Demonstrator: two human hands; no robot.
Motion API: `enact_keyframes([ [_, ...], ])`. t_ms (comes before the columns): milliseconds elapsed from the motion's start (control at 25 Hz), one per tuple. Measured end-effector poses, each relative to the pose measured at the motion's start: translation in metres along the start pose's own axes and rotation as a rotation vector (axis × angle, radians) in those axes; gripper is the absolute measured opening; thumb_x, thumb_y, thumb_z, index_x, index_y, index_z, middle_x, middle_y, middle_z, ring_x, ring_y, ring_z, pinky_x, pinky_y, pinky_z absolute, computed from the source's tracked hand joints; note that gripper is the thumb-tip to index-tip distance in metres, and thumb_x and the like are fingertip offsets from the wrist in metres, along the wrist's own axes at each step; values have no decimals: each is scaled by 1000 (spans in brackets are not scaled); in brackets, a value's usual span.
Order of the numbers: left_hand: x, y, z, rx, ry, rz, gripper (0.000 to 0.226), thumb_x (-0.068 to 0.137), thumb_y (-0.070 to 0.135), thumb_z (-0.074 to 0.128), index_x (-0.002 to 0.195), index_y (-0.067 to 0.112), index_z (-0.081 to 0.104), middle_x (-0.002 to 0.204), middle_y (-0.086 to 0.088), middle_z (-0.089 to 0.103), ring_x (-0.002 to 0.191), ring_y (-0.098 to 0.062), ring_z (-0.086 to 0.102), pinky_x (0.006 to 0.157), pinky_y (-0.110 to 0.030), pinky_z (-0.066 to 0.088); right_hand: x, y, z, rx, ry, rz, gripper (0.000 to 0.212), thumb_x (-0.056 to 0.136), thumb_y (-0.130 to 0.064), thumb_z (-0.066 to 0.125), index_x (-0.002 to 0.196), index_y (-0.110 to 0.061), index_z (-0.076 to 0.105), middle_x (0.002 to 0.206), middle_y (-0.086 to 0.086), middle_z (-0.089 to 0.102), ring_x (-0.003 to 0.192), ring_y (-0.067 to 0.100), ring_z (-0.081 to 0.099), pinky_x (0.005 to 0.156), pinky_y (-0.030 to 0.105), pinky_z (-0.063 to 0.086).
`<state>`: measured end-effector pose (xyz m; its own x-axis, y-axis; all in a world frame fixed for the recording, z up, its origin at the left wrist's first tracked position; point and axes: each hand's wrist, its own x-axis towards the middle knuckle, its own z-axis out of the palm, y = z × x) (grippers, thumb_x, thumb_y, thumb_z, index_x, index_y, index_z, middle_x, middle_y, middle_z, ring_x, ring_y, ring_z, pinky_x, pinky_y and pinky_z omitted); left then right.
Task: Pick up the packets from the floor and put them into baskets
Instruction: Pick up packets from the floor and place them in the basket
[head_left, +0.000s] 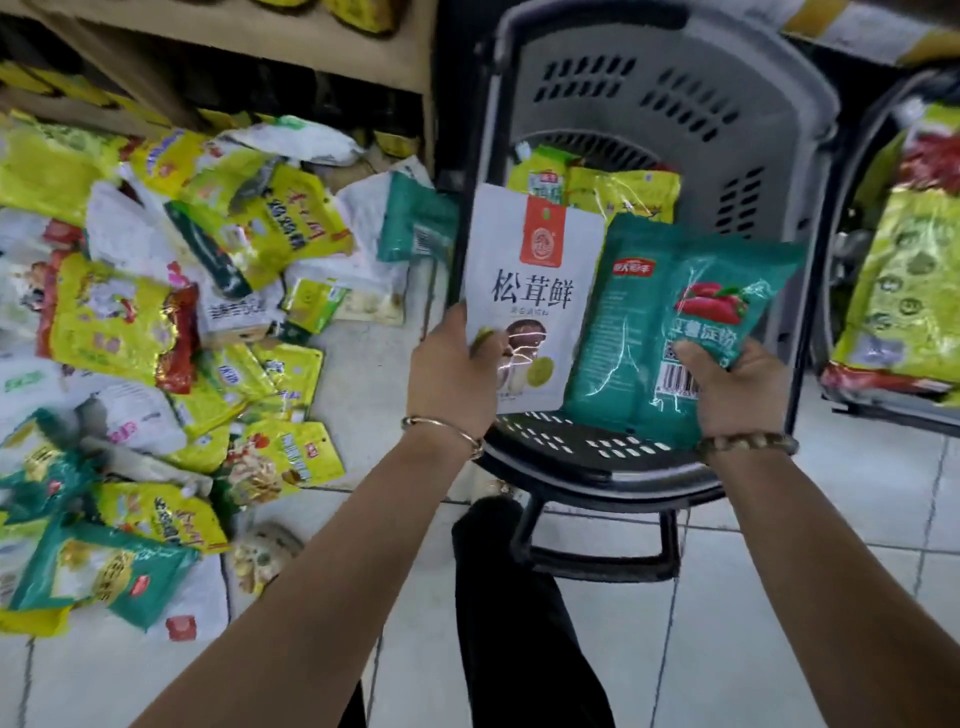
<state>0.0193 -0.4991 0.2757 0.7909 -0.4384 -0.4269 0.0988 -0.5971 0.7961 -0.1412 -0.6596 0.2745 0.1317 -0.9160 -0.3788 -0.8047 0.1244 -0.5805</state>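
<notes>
My left hand (454, 371) grips the lower left corner of a white packet (530, 280) with an orange label and a mushroom picture. My right hand (740, 387) grips two teal packets (675, 332), the front one showing red fruit and a barcode. Both hands hold their packets over the near rim of a grey plastic basket (737, 135) with black handles. Inside the basket lie yellow-green packets (613, 189). A heap of yellow, white and teal packets (156, 322) covers the floor on the left.
A second basket (852, 291) at the right edge is filled with yellow-green packets. A cardboard-coloured shelf unit (249, 62) stands behind the heap. My leg in black trousers (509, 597) is below the basket. White floor tiles (727, 649) lie in front.
</notes>
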Motion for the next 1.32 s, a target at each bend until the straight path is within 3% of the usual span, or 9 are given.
enact_keyframes([
  [120, 11, -1, 39, 193, -82, -72, 29, 92, 15, 53, 120, 8, 56, 116, -12, 65, 103, -31, 59, 75, -23, 37, 26, 25, 7, -65, -9, 30, 40, 80, -28, 70, 85, 10, 58, 75, 28, 61, 62, 20, 46, 55, 38, 42],
  [320, 40, -24, 90, 353, -171, -252, 20, 92, 14, 49, 109, 6, 55, 111, -15, 64, 98, -32, 59, 71, -28, 40, 65, 63, 31, -179, -53, 110, 23, 81, -32, 69, 69, -18, 54, 64, -2, 56, 59, 16, 49, 54, 29, 43],
  [520, 70, -58, 130, 161, -197, -616, 24, 92, 13, 49, 115, 7, 57, 111, -12, 62, 83, -24, 53, 70, -29, 40, 88, 93, 57, -109, -121, 117, 14, 81, -25, 69, 72, -25, 59, 66, -14, 56, 58, -1, 51, 49, 19, 39],
  [720, 85, -88, 158, -61, -91, -829, 20, 88, 9, 59, 107, 9, 65, 111, -12, 65, 101, -32, 60, 87, -44, 52, 101, 119, 82, -49, -249, 163, 11, 81, -24, 69, 87, -15, 65, 80, -4, 64, 74, 13, 61, 66, 29, 50],
  [880, 90, -103, 165, -84, -106, -867, 24, 93, 2, 51, 114, 1, 61, 118, -20, 60, 93, -35, 60, 73, -36, 53, 106, 132, 97, -84, -298, 192, 18, 84, -29, 67, 93, -13, 67, 87, 4, 68, 87, 24, 65, 74, 34, 53],
  [1040, 99, -100, 167, 234, -282, -821, 46, 90, 5, 57, 133, -4, 44, 139, -18, 46, 126, -31, 46, 97, -32, 39, 113, 134, 107, -383, -337, 231, 38, 90, -35, 58, 115, -6, 62, 113, 15, 65, 102, 28, 62, 77, 29, 45],
  [1120, 102, -99, 165, 329, -317, -817, 48, 90, 8, 58, 134, -2, 42, 140, -16, 45, 129, -31, 42, 100, -33, 37, 117, 128, 110, -434, -368, 290, 42, 90, -36, 58, 120, -7, 57, 119, 14, 62, 108, 29, 58, 81, 31, 45],
  [1240, 95, -92, 158, 365, -235, -762, 48, 88, 15, 60, 132, 4, 43, 136, -15, 47, 124, -32, 45, 93, -37, 41, 108, 116, 101, -303, -193, 354, 47, 85, -28, 65, 125, -13, 47, 121, 11, 58, 110, 31, 57, 84, 36, 47],
  [1320, 84, -83, 157, 499, -143, -546, 64, 83, 18, 65, 137, 8, 33, 141, -15, 38, 129, -33, 37, 99, -41, 36, 91, 107, 93, -275, 13, 75, 50, 79, -17, 70, 122, -13, 46, 121, 11, 55, 109, 29, 56, 82, 36, 49],
])
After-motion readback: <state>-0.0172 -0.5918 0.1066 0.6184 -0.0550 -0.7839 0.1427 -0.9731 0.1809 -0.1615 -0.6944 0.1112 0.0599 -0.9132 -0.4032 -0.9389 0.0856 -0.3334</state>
